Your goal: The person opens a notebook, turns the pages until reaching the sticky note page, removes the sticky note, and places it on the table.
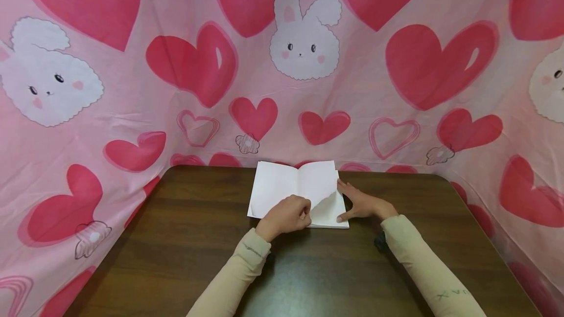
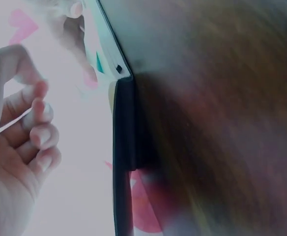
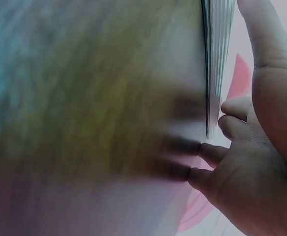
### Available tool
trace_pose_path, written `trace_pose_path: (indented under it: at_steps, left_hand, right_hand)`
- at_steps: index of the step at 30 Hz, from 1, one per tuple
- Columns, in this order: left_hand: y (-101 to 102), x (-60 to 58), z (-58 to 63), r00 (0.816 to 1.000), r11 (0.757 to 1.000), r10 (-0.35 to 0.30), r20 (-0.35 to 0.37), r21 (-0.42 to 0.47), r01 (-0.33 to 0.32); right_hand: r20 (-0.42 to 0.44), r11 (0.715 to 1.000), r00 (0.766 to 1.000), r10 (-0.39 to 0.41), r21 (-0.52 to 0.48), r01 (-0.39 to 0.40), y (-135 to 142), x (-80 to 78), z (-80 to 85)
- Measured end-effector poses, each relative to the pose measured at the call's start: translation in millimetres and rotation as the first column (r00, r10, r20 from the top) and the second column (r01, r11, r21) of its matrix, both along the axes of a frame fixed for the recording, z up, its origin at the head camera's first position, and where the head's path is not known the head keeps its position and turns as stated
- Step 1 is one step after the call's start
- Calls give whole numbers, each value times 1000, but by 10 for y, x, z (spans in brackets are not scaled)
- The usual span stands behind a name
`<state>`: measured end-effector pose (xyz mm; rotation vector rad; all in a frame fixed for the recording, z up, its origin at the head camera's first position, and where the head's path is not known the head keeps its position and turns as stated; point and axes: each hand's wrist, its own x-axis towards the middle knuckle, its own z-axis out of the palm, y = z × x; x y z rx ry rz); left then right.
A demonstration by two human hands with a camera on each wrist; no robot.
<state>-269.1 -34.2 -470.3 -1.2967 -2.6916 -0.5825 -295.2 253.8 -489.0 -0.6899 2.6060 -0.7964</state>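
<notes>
An open book with blank white pages lies near the table's far edge. My left hand is at the book's lower middle, its thumb and forefinger pinching a page whose lower right corner is drawn over to the left. Under that lifted corner another white page shows. At the book's right edge my right hand rests with fingers spread, thumb by the lower right corner. In the right wrist view its fingertips touch the table beside the page stack. The left wrist view shows the book's dark cover edge-on.
The book lies on a dark brown wooden table with rounded far corners. A pink cloth with hearts and rabbit faces hangs behind the table and along both sides.
</notes>
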Motion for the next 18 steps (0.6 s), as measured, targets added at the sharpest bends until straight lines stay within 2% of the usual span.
trace_pose_path:
  at_steps: [5, 11, 18]
  left_hand:
    - [27, 47, 7, 994, 996, 86, -72, 44, -83]
    - [30, 36, 43, 972, 979, 175, -155, 127, -156]
    - [-4, 8, 216, 939, 954, 223, -261, 258, -154]
  right_hand:
    - [4, 999, 1000, -9, 48, 9, -40, 10, -12]
    - [0, 998, 1000, -11, 66, 11, -56, 3, -22]
    - [0, 998, 1000, 0, 65, 0, -54, -7, -14]
